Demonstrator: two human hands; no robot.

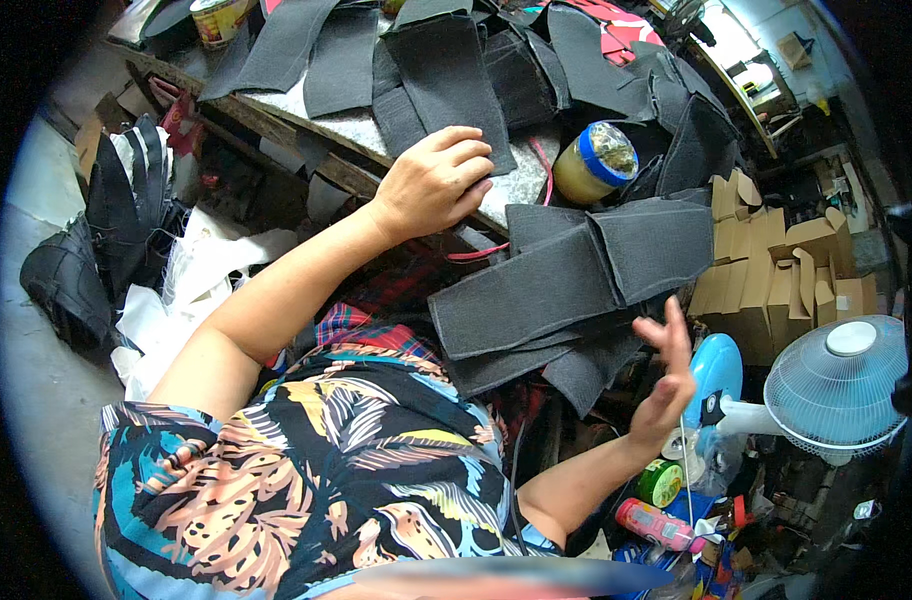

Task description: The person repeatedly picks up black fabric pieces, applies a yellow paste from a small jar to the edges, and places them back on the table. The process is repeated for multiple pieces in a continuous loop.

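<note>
My left hand (pixel 441 180) is at the near edge of the pale worktable, its fingers curled over the lower end of a black felt-like piece (pixel 446 75). Its fingertips are partly hidden. On my lap lies a loose stack of similar black pieces (pixel 526 290), flat and roughly rectangular with stitched-looking edges. My right hand (pixel 666 375) is raised just beside the near right side of this stack. Its fingers are spread and nothing is in them. A jar with a blue rim (pixel 594 163) stands tilted in view between the lap stack and the pieces on the table.
More black pieces (pixel 701 145) cover the worktable (pixel 316 125), with a tin (pixel 219 20) at far left. To the right are cardboard boxes (pixel 776 270) and a fan (pixel 836 385). A pink bottle (pixel 659 525) lies below my right hand. White cloth (pixel 191 275) is at left.
</note>
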